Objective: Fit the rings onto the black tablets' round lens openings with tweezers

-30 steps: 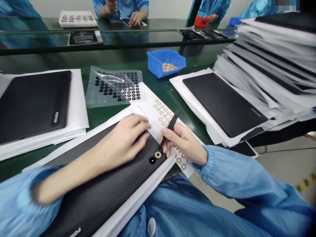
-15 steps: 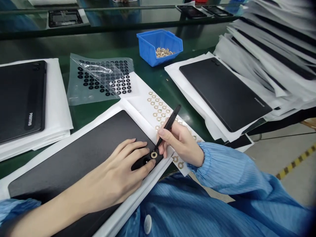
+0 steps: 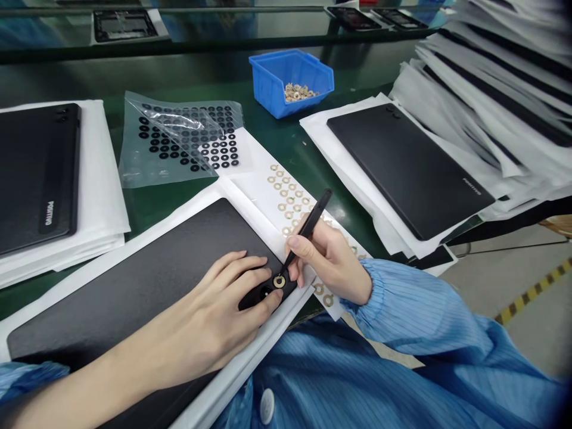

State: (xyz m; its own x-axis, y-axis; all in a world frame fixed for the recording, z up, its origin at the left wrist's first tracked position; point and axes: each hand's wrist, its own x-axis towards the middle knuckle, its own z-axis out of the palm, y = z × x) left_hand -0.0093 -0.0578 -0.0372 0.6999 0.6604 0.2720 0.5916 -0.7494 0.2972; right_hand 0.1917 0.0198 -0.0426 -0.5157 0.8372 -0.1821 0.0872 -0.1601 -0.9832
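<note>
A black tablet back cover (image 3: pixel 147 280) lies face down on white foam in front of me. My left hand (image 3: pixel 214 316) rests flat on its near corner, fingers spread around the camera holes. My right hand (image 3: pixel 328 259) pinches black tweezers (image 3: pixel 308 226), whose tip touches a gold ring (image 3: pixel 279 280) seated on the cover's corner. Just beyond lies a white sheet of gold rings (image 3: pixel 288 196).
A clear sheet of black ring stickers (image 3: pixel 183 140) lies behind the cover. A blue bin (image 3: pixel 290 80) holds gold parts. More black covers sit on foam at the left (image 3: pixel 36 170) and right (image 3: pixel 406 164), beside a tall stack (image 3: pixel 500 77).
My left hand slid from the cover's far edge down to its near corner by the camera holes. The view tilted down, and the tweezers stayed at the gold ring.
</note>
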